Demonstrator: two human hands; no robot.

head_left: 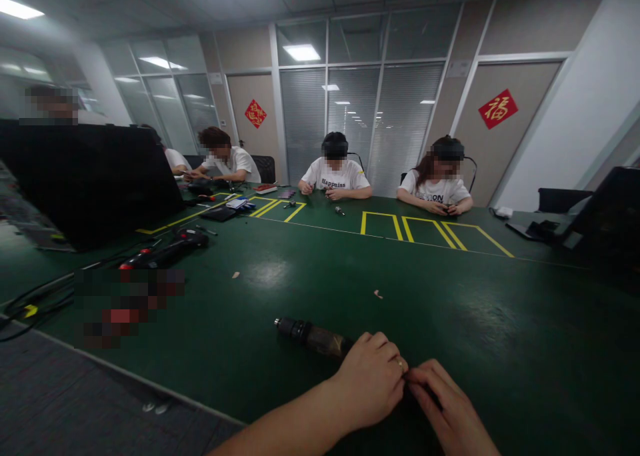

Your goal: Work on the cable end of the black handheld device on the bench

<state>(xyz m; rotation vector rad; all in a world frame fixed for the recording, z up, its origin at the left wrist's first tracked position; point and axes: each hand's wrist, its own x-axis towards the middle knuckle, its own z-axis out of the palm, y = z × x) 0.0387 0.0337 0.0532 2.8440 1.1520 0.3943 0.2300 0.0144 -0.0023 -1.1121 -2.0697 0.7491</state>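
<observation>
A dark cylindrical tool (320,339) with a metal tip lies on the green table (300,276), its tip pointing left. My left hand (373,376) is at the tool's right end, with its fingers curled down and a ring on one finger. Just to the right, my right hand (443,399) has its thumb and forefinger pinched together, touching the left hand's fingertips. What lies between the fingertips is too small and dark to make out. The tool's rear end is hidden behind my left hand.
A black and red power tool (175,246) and cables (45,303) lie at the left. Two small scraps (378,294) are on the table. A large black case (90,176) stands at the far left, a laptop (530,229) at the right. Several people sit across the table.
</observation>
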